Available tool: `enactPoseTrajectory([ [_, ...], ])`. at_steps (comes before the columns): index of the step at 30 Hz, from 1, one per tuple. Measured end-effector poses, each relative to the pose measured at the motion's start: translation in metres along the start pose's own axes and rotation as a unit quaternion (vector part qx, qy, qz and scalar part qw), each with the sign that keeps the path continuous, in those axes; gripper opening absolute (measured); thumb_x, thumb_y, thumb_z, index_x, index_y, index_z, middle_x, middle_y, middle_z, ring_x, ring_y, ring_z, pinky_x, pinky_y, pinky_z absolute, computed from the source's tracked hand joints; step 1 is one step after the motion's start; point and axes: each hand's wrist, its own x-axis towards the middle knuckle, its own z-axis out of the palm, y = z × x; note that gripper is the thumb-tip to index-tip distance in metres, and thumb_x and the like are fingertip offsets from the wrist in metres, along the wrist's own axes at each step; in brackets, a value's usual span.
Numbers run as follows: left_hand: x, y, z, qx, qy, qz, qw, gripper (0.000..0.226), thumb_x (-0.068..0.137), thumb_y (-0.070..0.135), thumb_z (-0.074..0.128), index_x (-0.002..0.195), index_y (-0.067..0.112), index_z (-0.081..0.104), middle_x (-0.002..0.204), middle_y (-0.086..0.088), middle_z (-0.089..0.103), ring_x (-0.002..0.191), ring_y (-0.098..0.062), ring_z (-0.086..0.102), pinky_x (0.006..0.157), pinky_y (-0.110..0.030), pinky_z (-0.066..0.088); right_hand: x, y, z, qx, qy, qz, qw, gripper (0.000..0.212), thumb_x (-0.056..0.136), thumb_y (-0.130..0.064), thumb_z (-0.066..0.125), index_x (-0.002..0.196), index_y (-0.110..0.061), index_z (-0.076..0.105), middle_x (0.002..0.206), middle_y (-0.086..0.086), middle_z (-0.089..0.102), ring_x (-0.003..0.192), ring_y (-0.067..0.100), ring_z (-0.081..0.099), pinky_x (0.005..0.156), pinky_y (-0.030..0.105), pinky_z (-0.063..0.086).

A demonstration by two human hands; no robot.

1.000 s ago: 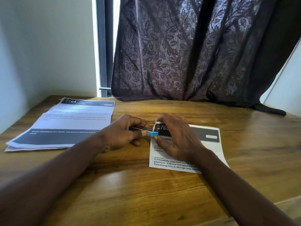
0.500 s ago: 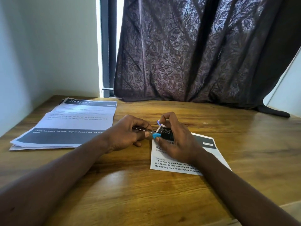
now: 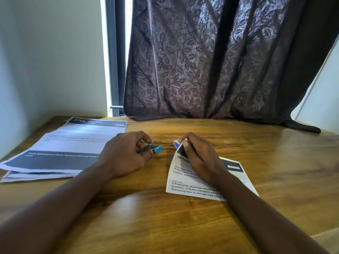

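Evidently mid-job: grips blue-tipped tool (image 3: 157, 149), perhaps a staple remover, in left hand (image 3: 124, 154), apart from sheet (image 3: 183, 182); pinches its lifted top corner with right hand (image 3: 200, 156), rest flat on table (image 3: 275, 162).

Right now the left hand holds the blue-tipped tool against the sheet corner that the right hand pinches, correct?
Not quite. In the head view the left hand holds the blue-tipped tool clear of the sheet, with bare table between. The right hand does pinch that corner.
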Motion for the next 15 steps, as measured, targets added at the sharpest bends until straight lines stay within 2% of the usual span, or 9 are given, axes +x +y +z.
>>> enactPoseTrajectory([
  [2, 0.0, 0.001, -0.001, 0.053, -0.032, 0.017, 0.998, 0.039, 0.081, 0.055, 0.072, 0.115, 0.036, 0.068, 0.091, 0.019, 0.068, 0.085, -0.005, 0.061, 0.076, -0.031, 0.05, 0.0, -0.001, 0.0, -0.025, 0.001, 0.002, 1.0, 0.02, 0.107, -0.029, 0.038, 0.098, -0.02, 0.053, 0.081, -0.012, 0.054, 0.077, 0.012, 0.052, 0.073, 0.031, 0.035],
  [4, 0.0, 0.005, -0.002, 0.116, -0.052, 0.043, 0.991, 0.045, 0.082, 0.062, 0.064, 0.119, 0.038, 0.065, 0.103, 0.018, 0.07, 0.097, -0.009, 0.061, 0.089, -0.036, 0.046, 0.001, -0.003, 0.0, -0.052, 0.015, 0.002, 0.999, 0.024, 0.107, -0.032, 0.034, 0.097, -0.019, 0.052, 0.082, -0.007, 0.055, 0.078, 0.014, 0.05, 0.075, 0.031, 0.033],
  [5, 0.0, 0.007, -0.002, 0.135, -0.042, 0.059, 0.988, 0.047, 0.082, 0.067, 0.059, 0.119, 0.038, 0.064, 0.105, 0.018, 0.069, 0.098, -0.009, 0.061, 0.09, -0.037, 0.044, 0.001, -0.005, 0.0, -0.063, 0.027, 0.0, 0.998, 0.026, 0.107, -0.032, 0.033, 0.097, -0.018, 0.052, 0.083, -0.005, 0.055, 0.078, 0.015, 0.05, 0.076, 0.032, 0.034],
  [7, -0.001, 0.014, -0.002, 0.118, 0.011, 0.084, 0.989, 0.053, 0.081, 0.075, 0.049, 0.115, 0.038, 0.065, 0.1, 0.021, 0.067, 0.091, -0.006, 0.059, 0.082, -0.035, 0.043, 0.002, -0.007, 0.001, -0.084, 0.055, -0.009, 0.995, 0.025, 0.107, -0.032, 0.033, 0.098, -0.017, 0.052, 0.085, -0.003, 0.055, 0.08, 0.015, 0.048, 0.077, 0.034, 0.036],
  [8, -0.003, 0.02, -0.001, 0.068, 0.03, 0.089, 0.993, 0.055, 0.08, 0.078, 0.048, 0.112, 0.037, 0.067, 0.096, 0.022, 0.067, 0.084, -0.002, 0.058, 0.076, -0.032, 0.044, 0.002, -0.009, 0.0, -0.092, 0.069, -0.013, 0.993, 0.025, 0.107, -0.032, 0.033, 0.099, -0.017, 0.052, 0.086, -0.003, 0.055, 0.08, 0.013, 0.046, 0.078, 0.033, 0.035],
  [9, -0.005, 0.027, 0.0, 0.004, 0.034, 0.086, 0.996, 0.056, 0.079, 0.079, 0.047, 0.11, 0.037, 0.068, 0.093, 0.023, 0.068, 0.08, -0.002, 0.059, 0.07, -0.03, 0.047, 0.002, -0.011, 0.0, -0.097, 0.083, -0.017, 0.992, 0.026, 0.106, -0.033, 0.032, 0.101, -0.017, 0.052, 0.087, -0.004, 0.054, 0.081, 0.012, 0.045, 0.077, 0.031, 0.033],
  [11, -0.009, 0.041, 0.004, -0.115, -0.01, 0.076, 0.99, 0.057, 0.079, 0.078, 0.049, 0.104, 0.033, 0.073, 0.088, 0.022, 0.073, 0.076, -0.005, 0.066, 0.061, -0.024, 0.051, 0.003, -0.014, 0.0, -0.103, 0.105, -0.035, 0.989, 0.028, 0.106, -0.032, 0.031, 0.102, -0.016, 0.053, 0.089, -0.003, 0.053, 0.082, 0.012, 0.043, 0.078, 0.032, 0.032],
  [13, -0.013, 0.055, 0.01, -0.161, -0.069, 0.073, 0.982, 0.035, 0.084, 0.065, 0.063, 0.09, 0.032, 0.074, 0.08, 0.022, 0.075, 0.074, -0.006, 0.071, 0.055, -0.019, 0.05, 0.002, -0.015, -0.003, -0.111, 0.114, -0.061, 0.985, 0.027, 0.105, -0.029, 0.033, 0.102, -0.014, 0.055, 0.09, 0.0, 0.056, 0.084, 0.017, 0.046, 0.079, 0.039, 0.037],
  [15, -0.013, 0.062, 0.016, -0.178, -0.089, 0.056, 0.978, 0.017, 0.09, 0.039, 0.073, 0.077, 0.028, 0.071, 0.076, 0.02, 0.076, 0.072, -0.007, 0.073, 0.054, -0.024, 0.054, 0.002, -0.014, -0.006, -0.124, 0.123, -0.081, 0.981, 0.022, 0.105, -0.027, 0.037, 0.103, -0.015, 0.056, 0.092, -0.002, 0.057, 0.086, 0.018, 0.049, 0.083, 0.044, 0.04],
])
